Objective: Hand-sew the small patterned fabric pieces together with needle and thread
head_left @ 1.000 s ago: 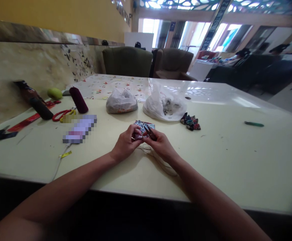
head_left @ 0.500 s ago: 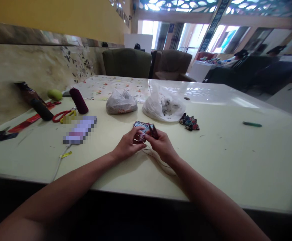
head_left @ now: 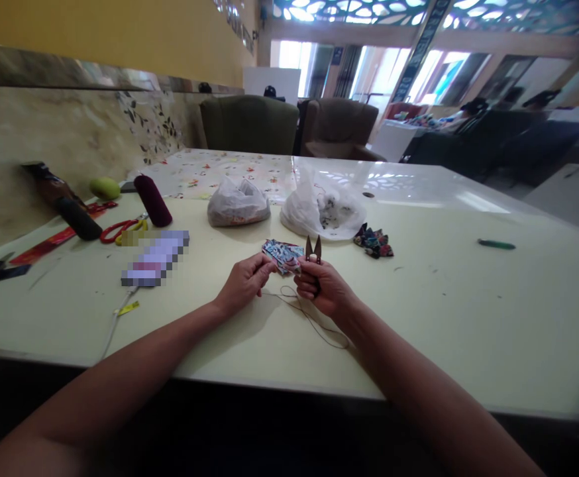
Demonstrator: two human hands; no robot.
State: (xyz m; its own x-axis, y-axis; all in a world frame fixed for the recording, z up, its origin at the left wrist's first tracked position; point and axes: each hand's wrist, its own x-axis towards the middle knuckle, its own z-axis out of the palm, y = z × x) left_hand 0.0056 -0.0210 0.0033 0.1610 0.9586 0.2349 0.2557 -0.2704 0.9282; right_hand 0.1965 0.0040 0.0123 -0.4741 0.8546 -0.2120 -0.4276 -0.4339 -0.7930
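Note:
My right hand [head_left: 326, 286] is closed round a pair of dark thread snips [head_left: 313, 249], their two blades pointing up and spread apart. A small piece of patterned cloth [head_left: 293, 266] shows at the same hand's fingertips. My left hand [head_left: 244, 281] is in a pinch just to the left; what its fingertips hold is too small to make out. Behind the hands lie blue-and-white patterned fabric pieces [head_left: 280, 250]. A thin brown thread [head_left: 314, 324] loops over the table between and below the hands.
Two white plastic bags [head_left: 238, 204] [head_left: 302, 211] stand behind the hands, with small dark patterned cloth pieces [head_left: 375, 241] beside the right one. Leftward are a phone [head_left: 157, 258], a maroon thread cone [head_left: 153, 201], red-and-yellow scissors [head_left: 120, 230] and a dark cone [head_left: 78, 218]. A green tool [head_left: 496, 244] lies far right.
My hands have drawn apart, the left one moving left into a pinch. The snips now point upright with their blades in plain view, and more of the patterned fabric behind shows.

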